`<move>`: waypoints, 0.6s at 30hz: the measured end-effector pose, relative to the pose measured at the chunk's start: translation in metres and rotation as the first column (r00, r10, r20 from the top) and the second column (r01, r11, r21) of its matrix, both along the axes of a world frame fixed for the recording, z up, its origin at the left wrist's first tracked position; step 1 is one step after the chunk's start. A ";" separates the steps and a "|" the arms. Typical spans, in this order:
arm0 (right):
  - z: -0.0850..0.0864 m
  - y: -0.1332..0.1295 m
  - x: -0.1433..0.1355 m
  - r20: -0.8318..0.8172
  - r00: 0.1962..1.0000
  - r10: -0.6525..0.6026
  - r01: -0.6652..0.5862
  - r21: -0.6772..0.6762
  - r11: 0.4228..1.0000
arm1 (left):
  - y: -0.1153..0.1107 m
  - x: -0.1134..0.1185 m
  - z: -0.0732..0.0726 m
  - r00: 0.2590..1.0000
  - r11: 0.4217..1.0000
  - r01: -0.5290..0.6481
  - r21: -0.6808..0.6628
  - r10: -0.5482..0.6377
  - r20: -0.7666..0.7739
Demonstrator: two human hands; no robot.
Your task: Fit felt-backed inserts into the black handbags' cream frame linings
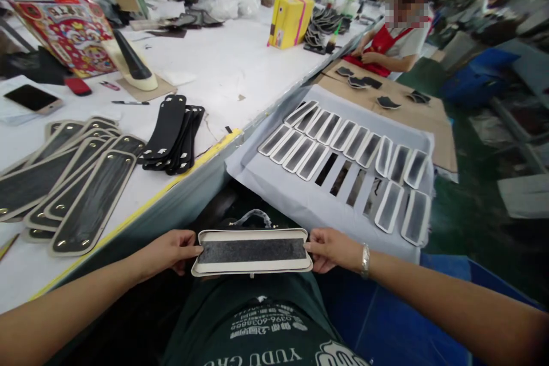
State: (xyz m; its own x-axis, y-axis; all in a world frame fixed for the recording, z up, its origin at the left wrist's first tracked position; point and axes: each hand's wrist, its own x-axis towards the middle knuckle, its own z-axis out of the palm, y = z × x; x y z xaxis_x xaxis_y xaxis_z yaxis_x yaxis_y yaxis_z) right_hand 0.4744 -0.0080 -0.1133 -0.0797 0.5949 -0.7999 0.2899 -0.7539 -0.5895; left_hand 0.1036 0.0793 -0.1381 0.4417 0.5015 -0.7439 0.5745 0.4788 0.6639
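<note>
Above my lap, a long bag part (253, 249) with cream borders and a dark grey panel lies level between my hands. My left hand (182, 249) pinches its left end with thumb and fingers. At the right end, my right hand (323, 249) grips it the same way. Behind its far edge rises a handle (255, 214) that looks wrapped in clear film; whether it belongs to the part I cannot tell. On the white table at left lie a pile of cream-edged dark panels (94, 203) with metal studs and a stack of black strips (169, 134).
To the right, a grey sheet (274, 180) carries rows of white-edged panels (345, 136). Beyond it, a co-worker (394, 40) handles pieces by a cardboard sheet (437, 126). A yellow box (289, 20), a phone (33, 98) and a red printed box (64, 26) stand or lie on the table (206, 68).
</note>
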 end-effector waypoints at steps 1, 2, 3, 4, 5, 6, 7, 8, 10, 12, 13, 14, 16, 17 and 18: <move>0.001 0.002 0.000 0.011 1.000 0.015 -0.015 -0.013 1.000 | 0.001 0.000 0.000 1.000 1.000 0.001 -0.002 -0.001 -0.006; 0.002 0.003 0.000 0.020 0.999 0.027 -0.027 -0.022 0.999 | 0.001 0.000 0.000 1.000 1.000 0.002 -0.001 -0.002 -0.006; 0.003 0.004 0.001 0.027 0.999 0.036 -0.035 -0.025 0.999 | 0.001 0.000 -0.001 1.000 1.000 0.002 0.004 -0.002 0.001; 0.003 0.005 0.001 0.030 0.999 0.039 -0.039 -0.021 0.999 | 0.000 -0.001 -0.002 1.000 1.000 0.002 0.009 -0.002 0.013; 0.003 0.005 0.001 0.029 0.999 0.041 -0.041 -0.016 0.999 | 0.000 -0.001 -0.004 1.000 1.000 0.000 0.014 -0.001 0.026; 0.003 0.005 0.000 0.027 0.999 0.040 -0.040 -0.007 0.999 | -0.001 -0.002 -0.005 0.999 1.000 -0.005 0.020 0.004 0.041; 0.003 0.004 0.000 0.028 0.999 0.038 -0.038 0.008 0.999 | -0.002 -0.003 -0.007 0.998 0.999 -0.015 0.029 0.013 0.060; 0.002 0.003 -0.002 0.034 0.999 0.036 -0.037 0.028 0.999 | -0.003 -0.005 -0.008 0.997 0.999 -0.028 0.040 0.025 0.078; 0.000 -0.002 -0.004 0.055 0.998 0.027 -0.033 0.096 0.995 | -0.005 -0.007 -0.012 0.992 0.996 -0.054 0.070 0.045 0.115; -0.003 -0.008 -0.007 0.088 0.996 0.013 -0.030 0.193 0.981 | -0.009 -0.009 -0.016 0.989 0.991 -0.067 0.115 0.051 0.137; -0.005 -0.012 -0.007 0.107 0.994 0.013 -0.039 0.239 0.970 | -0.011 -0.011 -0.017 0.990 0.988 -0.065 0.143 0.045 0.135; -0.006 -0.015 -0.007 0.138 0.990 0.020 -0.059 0.283 0.957 | -0.012 -0.012 -0.017 0.992 0.982 -0.054 0.180 0.032 0.121; -0.006 -0.019 -0.006 0.248 0.968 0.039 -0.135 0.382 0.914 | -0.014 -0.013 -0.016 1.000 0.951 0.001 0.310 -0.011 0.030; -0.005 -0.021 -0.005 0.322 0.946 0.032 -0.181 0.443 0.878 | -0.015 -0.014 -0.014 0.999 0.913 0.043 0.406 -0.026 -0.046; -0.004 -0.021 -0.006 0.398 0.918 0.006 -0.227 0.512 0.829 | -0.015 -0.014 -0.011 0.991 0.854 0.087 0.513 -0.021 -0.133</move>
State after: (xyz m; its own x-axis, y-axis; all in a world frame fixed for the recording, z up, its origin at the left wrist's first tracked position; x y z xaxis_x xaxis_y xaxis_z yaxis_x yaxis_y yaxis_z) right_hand 0.4689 -0.0288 -0.1170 0.0531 0.9403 -0.3363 0.6296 -0.2929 -0.7196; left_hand 0.0895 0.0644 -0.1494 0.4049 0.8058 -0.4322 0.6791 0.0515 0.7322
